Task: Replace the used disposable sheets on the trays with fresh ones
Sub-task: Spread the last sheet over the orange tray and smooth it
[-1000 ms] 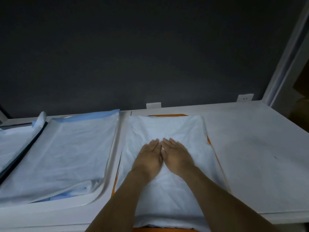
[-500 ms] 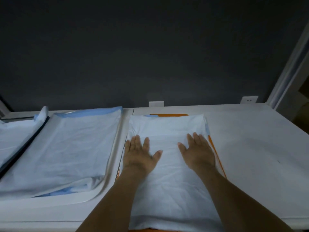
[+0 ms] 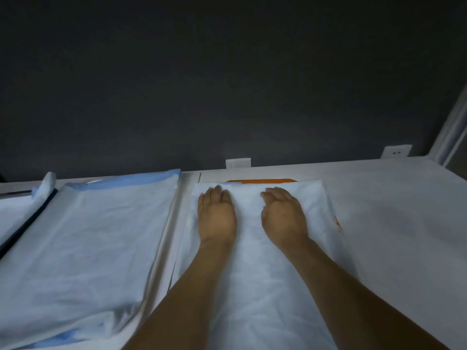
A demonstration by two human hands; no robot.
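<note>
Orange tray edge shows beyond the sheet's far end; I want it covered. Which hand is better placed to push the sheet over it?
Probably right. The right hand lies flat on the sheet nearest the exposed orange tray; the left hand sits left of it.

Both bare forearms reach in from 6 o'clock toward 12 o'clock, roughly parallel. The left hand (image 3: 216,215) and right hand (image 3: 283,217) lie palm-down, side by side but apart, fingers together pointing to 12 o'clock.
</note>
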